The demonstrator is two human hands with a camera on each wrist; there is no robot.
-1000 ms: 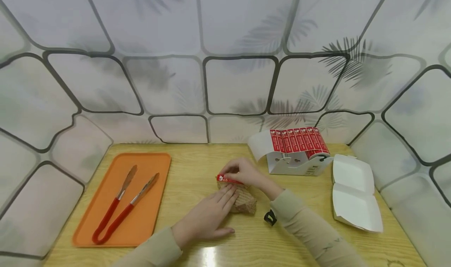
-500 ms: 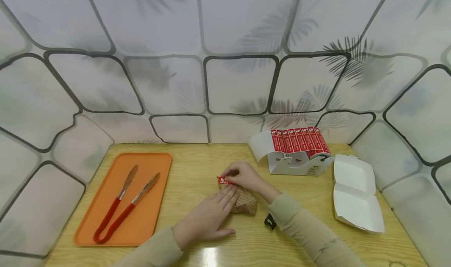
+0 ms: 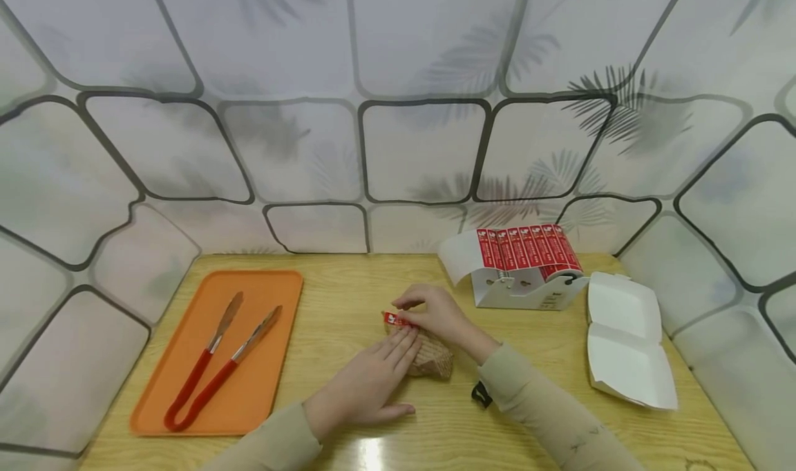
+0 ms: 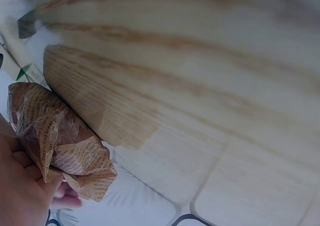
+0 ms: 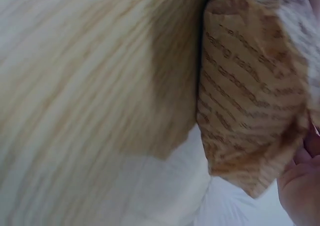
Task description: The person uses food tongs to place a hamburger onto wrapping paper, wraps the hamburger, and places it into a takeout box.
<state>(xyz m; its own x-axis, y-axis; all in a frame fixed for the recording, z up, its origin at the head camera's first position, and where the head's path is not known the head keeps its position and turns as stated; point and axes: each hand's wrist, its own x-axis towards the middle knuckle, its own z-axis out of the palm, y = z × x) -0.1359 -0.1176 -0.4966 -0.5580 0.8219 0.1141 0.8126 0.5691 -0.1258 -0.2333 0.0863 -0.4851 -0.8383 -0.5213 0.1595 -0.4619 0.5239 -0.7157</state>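
Observation:
A package wrapped in brown printed paper point(image 3: 435, 357) lies on the table in the middle of the head view. My left hand point(image 3: 367, 381) rests on its near left side, fingers straight and side by side. Across its far edge runs a red sticker point(image 3: 392, 318) with a white figure. My right hand point(image 3: 435, 315) holds the sticker near its visible end, thumb and fingers bent; the rest of it is covered by hand. In the left wrist view the crumpled paper package point(image 4: 60, 136) sits against my fingers. The right wrist view shows the package's printed side point(image 5: 250, 91).
An orange tray point(image 3: 249, 402) with red-handled tongs point(image 3: 197, 374) lies on the left. A white dispenser point(image 3: 522, 291) with rows of red stickers stands back right. Beside it lies an opened white clamshell box point(image 3: 628, 353). A small black object point(image 3: 481, 393) is near the right sleeve.
My right hand has shifted slightly right and nearer along the sticker, covering more of it. The left hand stays in place. The small black object by the sleeve has shifted slightly.

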